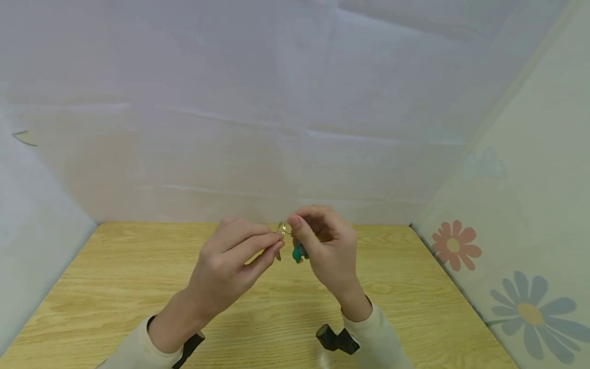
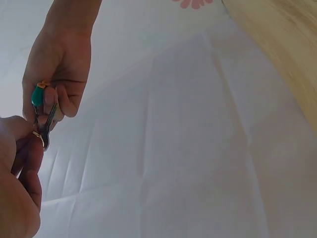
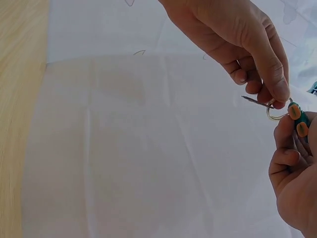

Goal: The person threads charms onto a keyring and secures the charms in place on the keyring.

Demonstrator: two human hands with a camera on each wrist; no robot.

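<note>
Both hands are raised above the wooden table (image 1: 115, 287) and share a small key ring (image 1: 282, 229). From it hang a teal charm with orange spots (image 1: 299, 253) and a metal key (image 3: 257, 101). My left hand (image 1: 275, 245) pinches the gold ring (image 3: 275, 115) and key between thumb and forefinger. The right hand (image 1: 295, 230) grips the other side, its fingers curled round the charm (image 3: 298, 121). In the left wrist view the charm (image 2: 37, 95) sits in the right hand's fingers, with the key (image 2: 47, 124) and ring (image 2: 39, 139) below it.
White sheeting (image 1: 276, 128) closes off the back and left of the table. A pale wall with printed flowers (image 1: 454, 245) runs along the right side. Black wrist-camera mounts (image 1: 336, 339) sit on both sleeves near the front edge.
</note>
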